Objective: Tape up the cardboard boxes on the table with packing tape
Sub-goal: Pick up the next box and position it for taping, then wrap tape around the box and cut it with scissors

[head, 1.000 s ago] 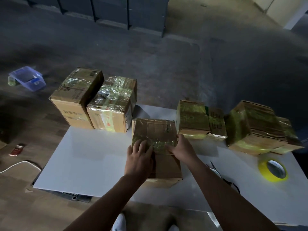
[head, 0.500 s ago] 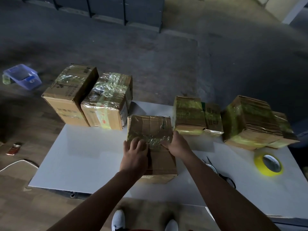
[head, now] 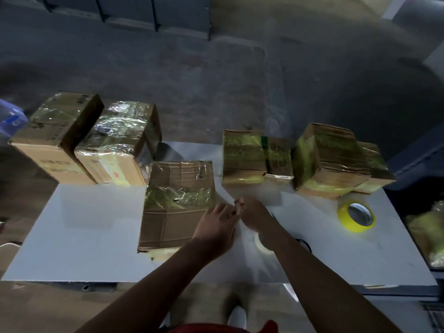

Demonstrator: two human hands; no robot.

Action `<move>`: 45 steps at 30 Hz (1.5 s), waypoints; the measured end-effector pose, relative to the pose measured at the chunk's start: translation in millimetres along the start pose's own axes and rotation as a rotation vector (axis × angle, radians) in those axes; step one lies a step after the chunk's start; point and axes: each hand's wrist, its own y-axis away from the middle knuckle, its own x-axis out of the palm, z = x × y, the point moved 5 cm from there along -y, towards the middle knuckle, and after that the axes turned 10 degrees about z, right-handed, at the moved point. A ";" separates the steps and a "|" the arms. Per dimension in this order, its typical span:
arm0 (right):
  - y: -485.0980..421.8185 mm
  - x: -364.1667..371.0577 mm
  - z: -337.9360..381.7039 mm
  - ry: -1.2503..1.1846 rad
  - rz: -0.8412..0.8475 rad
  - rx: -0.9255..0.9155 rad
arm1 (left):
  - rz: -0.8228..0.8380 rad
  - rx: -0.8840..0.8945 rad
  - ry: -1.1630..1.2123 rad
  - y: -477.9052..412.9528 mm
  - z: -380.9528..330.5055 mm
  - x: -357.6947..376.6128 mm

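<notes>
One cardboard box point(head: 177, 203) lies flat near the middle of the table point(head: 91, 236), its near end close to the near edge. It is creased and worn, with a wrinkled glossy band of tape across its middle and more tape over its far end. Just beside its right edge your left hand point(head: 216, 227) hovers with fingers loosely stretched, their tips meeting your right hand point(head: 254, 215). That hand's fingers are curled inward, and you cannot tell whether they pinch anything. Under your right wrist a pale tape roll point(head: 263, 245) lies on the table, half hidden by the arm, and your right forearm also covers most of the scissors point(head: 304, 243). A yellow tape roll point(head: 356, 216) lies flat toward the right edge, well apart from the box. Two larger taped boxes point(head: 117, 143) stand side by side, touching, at the far left corner, the outer one reaching past the table's left edge. Along the far edge to the right stand four smaller boxes point(head: 242, 157) in two pairs, wrapped in yellowish tape. A blue bin point(head: 12, 116) sits on the floor at far left.
</notes>
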 end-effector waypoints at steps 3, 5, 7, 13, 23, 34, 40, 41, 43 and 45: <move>14.3 -7.7 -41.5 0.087 -0.009 0.037 | 0.158 -0.054 0.044 -22.4 -20.8 24.9; 24.3 -15.6 -71.0 0.097 -0.078 0.102 | 0.229 -0.094 0.061 -33.7 -30.6 39.8; 33.4 -22.4 -98.4 0.126 -0.151 0.195 | 0.268 -0.127 0.088 -40.5 -38.2 49.7; 46.3 -12.6 -149.4 0.218 -0.068 0.383 | 0.310 -0.220 0.149 -47.4 -48.0 58.8; 23.7 -28.0 -98.2 0.057 -0.274 0.178 | 0.152 -0.461 0.341 -48.6 -15.7 20.4; 30.0 -66.8 13.8 -0.068 -0.659 -0.313 | 0.039 -0.632 1.069 -22.8 53.1 -25.1; 21.8 -55.8 52.2 -0.020 -0.609 -0.438 | -0.017 -0.582 0.996 -0.1 85.5 -38.5; 21.5 -54.0 57.4 0.005 -0.604 -0.451 | -0.035 -0.546 0.918 4.8 88.8 -42.6; 20.6 -49.6 67.6 0.044 -0.588 -0.478 | -0.070 -0.441 0.749 12.7 93.6 -52.6; 18.6 -45.0 76.6 0.055 -0.562 -0.481 | -0.069 -0.313 0.641 16.1 94.4 -60.5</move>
